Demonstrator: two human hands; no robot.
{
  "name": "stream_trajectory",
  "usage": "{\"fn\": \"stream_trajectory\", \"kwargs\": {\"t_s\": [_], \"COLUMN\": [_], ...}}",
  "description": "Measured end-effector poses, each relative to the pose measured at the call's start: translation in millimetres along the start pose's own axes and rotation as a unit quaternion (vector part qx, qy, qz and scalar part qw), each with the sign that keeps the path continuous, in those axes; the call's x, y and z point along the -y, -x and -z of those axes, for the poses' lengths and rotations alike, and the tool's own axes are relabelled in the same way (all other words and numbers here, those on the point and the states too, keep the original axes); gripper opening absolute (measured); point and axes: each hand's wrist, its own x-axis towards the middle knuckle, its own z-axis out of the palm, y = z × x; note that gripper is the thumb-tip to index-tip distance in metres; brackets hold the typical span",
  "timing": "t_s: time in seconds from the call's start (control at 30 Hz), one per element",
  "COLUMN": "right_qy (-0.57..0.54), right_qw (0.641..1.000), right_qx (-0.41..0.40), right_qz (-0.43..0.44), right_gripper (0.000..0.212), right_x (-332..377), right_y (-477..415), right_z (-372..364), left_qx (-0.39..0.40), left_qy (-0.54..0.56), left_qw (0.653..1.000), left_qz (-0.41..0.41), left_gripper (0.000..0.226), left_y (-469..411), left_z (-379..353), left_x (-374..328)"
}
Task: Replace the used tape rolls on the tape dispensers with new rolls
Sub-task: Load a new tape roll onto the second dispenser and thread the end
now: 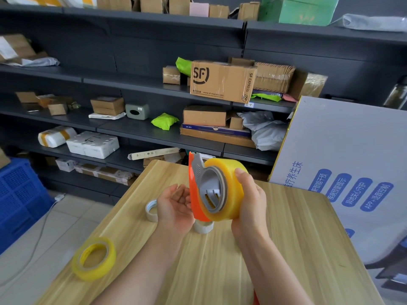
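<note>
Right hand (248, 201) grips roll (231, 190) on dispenser (195, 194); left hand (174, 203) relaxed, palm up, just left.

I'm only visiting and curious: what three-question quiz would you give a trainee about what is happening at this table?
1. True or false: the right hand grips the yellow roll sitting on the orange dispenser.
2. Which hand is open, palm up? A) the left hand B) the right hand
3. Fill in: the spare yellow roll lies on the wooden ____.
Key: 1 true; 2 A; 3 table.
</note>
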Motion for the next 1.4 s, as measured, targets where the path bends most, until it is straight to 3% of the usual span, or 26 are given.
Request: {"fn": "stream_trajectory", "kwargs": {"t_s": [0.23,0.43,0.63,0.83,0.97,1.03,1.13,1.27,1.4], "right_qy": [0.005,-0.006,-0.006,-0.011,-0.01,-0.023,-0.059,-0.085,-0.08], "right_qw": [1.0,0.999,1.0,1.0,1.0,1.0,0.998,0.996,0.995], "right_qx": [0.017,0.019,0.018,0.013,0.015,0.012,0.009,0.036,0.054], "right_qz": [0.016,0.025,0.02,0.013,0.01,0.002,-0.012,-0.007,-0.01], "right_gripper": [0.025,0.03,0.021,0.027,0.029,0.027,0.023,0.022,0.023], "right_x": [5.5,9.8,7.4,3.4,2.5,3.9,4.4,3.1,2.0], "right_y": [-0.9,-4.8,-6.9,-7.3,-8.6,-10.6,-15.4,-19.6,-20.5], "right_z": [1.6,3.0,4.8,5.1,4.9,5.9,8.9,13.0,15.6], "left_qx": [0.047,0.097,0.064,0.012,0.024,0.017,0.018,0.039,0.007], "left_qy": [0.009,-0.069,-0.157,-0.19,-0.299,-0.272,-0.144,-0.068,-0.023], "left_qw": [0.998,0.991,0.981,0.98,0.954,0.962,0.987,0.995,0.998], "left_qz": [0.038,0.061,0.099,0.051,0.015,0.026,0.063,0.07,0.064], "left_gripper": [0.044,0.017,0.024,0.047,0.04,0.025,0.008,0.008,0.015], "left_y": [-2.9,-0.5,-2.5,-6.8,-6.1,-8.7,-4.6,1.8,-8.1], "left_z": [2.1,-1.8,-4.9,0.2,0.4,1.6,0.8,-5.3,-6.3], "left_x": [-0.7,0.1,-2.1,2.8,2.3,-1.7,-6.1,-11.5,-21.3]}}
